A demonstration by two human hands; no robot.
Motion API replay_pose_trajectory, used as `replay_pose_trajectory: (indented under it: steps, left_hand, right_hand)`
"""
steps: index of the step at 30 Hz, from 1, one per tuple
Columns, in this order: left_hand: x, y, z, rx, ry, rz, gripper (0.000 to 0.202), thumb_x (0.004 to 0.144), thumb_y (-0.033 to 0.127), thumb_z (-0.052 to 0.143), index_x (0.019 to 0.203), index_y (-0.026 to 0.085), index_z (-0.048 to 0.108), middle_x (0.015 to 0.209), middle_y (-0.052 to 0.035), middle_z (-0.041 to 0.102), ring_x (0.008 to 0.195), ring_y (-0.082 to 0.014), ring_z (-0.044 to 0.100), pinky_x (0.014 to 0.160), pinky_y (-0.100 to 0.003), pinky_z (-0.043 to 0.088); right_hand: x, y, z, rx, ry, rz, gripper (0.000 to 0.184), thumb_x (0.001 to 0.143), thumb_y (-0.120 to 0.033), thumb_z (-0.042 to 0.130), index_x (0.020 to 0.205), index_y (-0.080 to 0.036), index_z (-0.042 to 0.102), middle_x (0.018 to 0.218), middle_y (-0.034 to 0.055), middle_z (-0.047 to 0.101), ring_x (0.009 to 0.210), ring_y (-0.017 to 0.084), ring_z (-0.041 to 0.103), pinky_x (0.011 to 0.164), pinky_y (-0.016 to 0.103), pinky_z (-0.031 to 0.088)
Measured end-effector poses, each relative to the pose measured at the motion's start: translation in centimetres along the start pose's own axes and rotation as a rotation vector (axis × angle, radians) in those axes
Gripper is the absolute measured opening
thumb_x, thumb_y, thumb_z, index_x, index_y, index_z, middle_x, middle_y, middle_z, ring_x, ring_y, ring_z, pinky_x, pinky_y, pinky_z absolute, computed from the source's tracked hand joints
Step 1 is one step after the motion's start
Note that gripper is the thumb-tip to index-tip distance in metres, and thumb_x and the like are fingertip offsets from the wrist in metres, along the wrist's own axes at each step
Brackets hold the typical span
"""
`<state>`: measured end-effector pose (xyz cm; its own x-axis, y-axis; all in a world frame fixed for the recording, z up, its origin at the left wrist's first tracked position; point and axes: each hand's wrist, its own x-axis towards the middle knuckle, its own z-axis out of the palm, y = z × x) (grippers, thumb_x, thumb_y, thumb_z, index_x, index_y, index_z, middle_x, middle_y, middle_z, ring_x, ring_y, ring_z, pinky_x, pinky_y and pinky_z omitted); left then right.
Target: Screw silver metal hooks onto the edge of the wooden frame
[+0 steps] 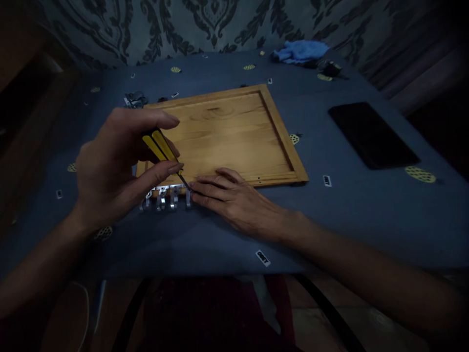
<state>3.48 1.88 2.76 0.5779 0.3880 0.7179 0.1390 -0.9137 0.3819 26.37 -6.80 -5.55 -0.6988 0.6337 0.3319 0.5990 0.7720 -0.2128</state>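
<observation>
My left hand [110, 161] holds a screwdriver [160, 145] with a yellow and black handle, its shaft slanting down to the right. The screwdriver's tip meets the rightmost of several shiny metal hooks [162, 199] along the near edge of a wooden frame [289, 146]. My right hand [238, 203] lies with its fingers stretched out over that near edge, fingertips beside the rightmost hook. Whether they touch the hook I cannot tell. The frame lies on the table with its recessed wooden panel [227, 132] facing up. My left hand hides its left part.
A blue patterned tablecloth [227, 256] covers the table. Metal pieces [136, 99] lie behind the frame at left. A black phone-like slab [372, 134] lies at right. A blue cloth [302, 51] and a dark object [330, 67] are at the back right.
</observation>
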Motion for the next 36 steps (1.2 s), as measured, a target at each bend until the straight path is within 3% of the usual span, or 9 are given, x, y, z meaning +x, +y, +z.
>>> replay_pose_trajectory:
  steps: [1, 2, 4, 9, 14, 17, 26, 30, 36]
  left_hand:
    - [0.03, 0.06, 0.01, -0.008, -0.040, -0.073, 0.069, 0.078, 0.010, 0.083, 0.137, 0.038, 0.061, 0.123, 0.0002, 0.067, 0.090, -0.0181, 0.076, 0.074, -0.030, 0.071]
    - [0.09, 0.08, 0.03, -0.069, -0.062, 0.010, 0.074, 0.076, 0.014, 0.085, 0.140, 0.037, 0.057, 0.128, -0.0011, 0.064, 0.089, -0.0185, 0.076, 0.071, -0.030, 0.071]
    - [0.25, 0.05, 0.06, -0.135, -0.083, -0.011, 0.074, 0.076, 0.013, 0.084, 0.140, 0.037, 0.055, 0.132, -0.0017, 0.059, 0.090, -0.0171, 0.077, 0.074, -0.029, 0.071]
    - [0.26, -0.05, 0.27, -0.052, -0.154, -0.080, 0.054, 0.092, 0.013, 0.069, 0.139, 0.030, 0.047, 0.112, 0.0020, 0.055, 0.097, -0.0118, 0.074, 0.080, -0.033, 0.069]
    - [-0.07, -0.61, 0.48, 0.045, -0.010, 0.027, 0.061, 0.082, 0.027, 0.083, 0.137, 0.030, 0.056, 0.108, -0.0010, 0.058, 0.090, -0.0123, 0.068, 0.065, -0.024, 0.066]
    - [0.17, -0.60, 0.29, 0.090, -0.003, 0.093, 0.066, 0.079, 0.033, 0.085, 0.140, 0.030, 0.057, 0.107, -0.0006, 0.059, 0.086, -0.0119, 0.067, 0.057, -0.021, 0.062]
    - [0.12, -0.34, -0.19, 0.055, -0.055, 0.011, 0.071, 0.079, 0.017, 0.084, 0.141, 0.037, 0.056, 0.117, -0.0022, 0.066, 0.092, -0.0164, 0.074, 0.072, -0.027, 0.069]
    - [0.08, -0.53, -0.06, 0.138, -0.007, 0.069, 0.071, 0.079, 0.020, 0.085, 0.142, 0.035, 0.056, 0.116, -0.0002, 0.067, 0.096, -0.0167, 0.072, 0.064, -0.023, 0.066]
    - [0.55, 0.01, -0.11, 0.119, -0.062, 0.081, 0.074, 0.078, 0.017, 0.085, 0.143, 0.036, 0.055, 0.115, -0.0013, 0.065, 0.086, -0.0141, 0.072, 0.061, -0.024, 0.067]
  right_hand:
    - [0.03, 0.01, 0.03, -0.001, 0.008, -0.002, 0.044, 0.101, -0.011, 0.047, 0.145, -0.015, 0.054, 0.149, 0.0115, 0.059, 0.142, 0.026, 0.050, 0.116, 0.052, 0.037]
    - [0.05, 0.02, 0.05, -0.002, 0.015, -0.003, 0.044, 0.102, -0.010, 0.047, 0.144, -0.015, 0.055, 0.148, 0.0115, 0.060, 0.141, 0.026, 0.051, 0.116, 0.052, 0.037]
    - [0.08, 0.05, 0.05, -0.003, 0.023, -0.008, 0.043, 0.102, -0.010, 0.046, 0.144, -0.015, 0.055, 0.147, 0.0115, 0.062, 0.139, 0.026, 0.052, 0.115, 0.052, 0.038]
    - [0.07, 0.05, -0.06, -0.007, 0.021, -0.013, 0.044, 0.102, -0.010, 0.044, 0.145, -0.014, 0.053, 0.149, 0.0119, 0.060, 0.139, 0.026, 0.051, 0.113, 0.051, 0.038]
    - [0.07, 0.00, -0.08, -0.009, 0.027, -0.019, 0.043, 0.102, -0.011, 0.045, 0.144, -0.013, 0.054, 0.148, 0.0123, 0.060, 0.140, 0.027, 0.051, 0.113, 0.051, 0.038]
    - [0.05, -0.01, -0.08, -0.010, 0.022, -0.019, 0.042, 0.103, -0.011, 0.045, 0.143, -0.012, 0.055, 0.149, 0.0124, 0.059, 0.139, 0.028, 0.052, 0.114, 0.052, 0.038]
    - [-0.02, 0.09, -0.06, -0.012, 0.012, -0.008, 0.044, 0.102, -0.011, 0.046, 0.145, -0.014, 0.053, 0.150, 0.0123, 0.059, 0.141, 0.027, 0.051, 0.114, 0.051, 0.038]
    - [-0.01, 0.12, 0.09, -0.017, 0.011, -0.007, 0.042, 0.102, -0.012, 0.047, 0.144, -0.015, 0.055, 0.148, 0.0115, 0.060, 0.140, 0.026, 0.051, 0.113, 0.050, 0.038]
    - [0.06, 0.06, 0.03, -0.016, 0.007, -0.002, 0.042, 0.102, -0.012, 0.046, 0.143, -0.016, 0.055, 0.149, 0.0110, 0.060, 0.140, 0.026, 0.051, 0.115, 0.051, 0.037]
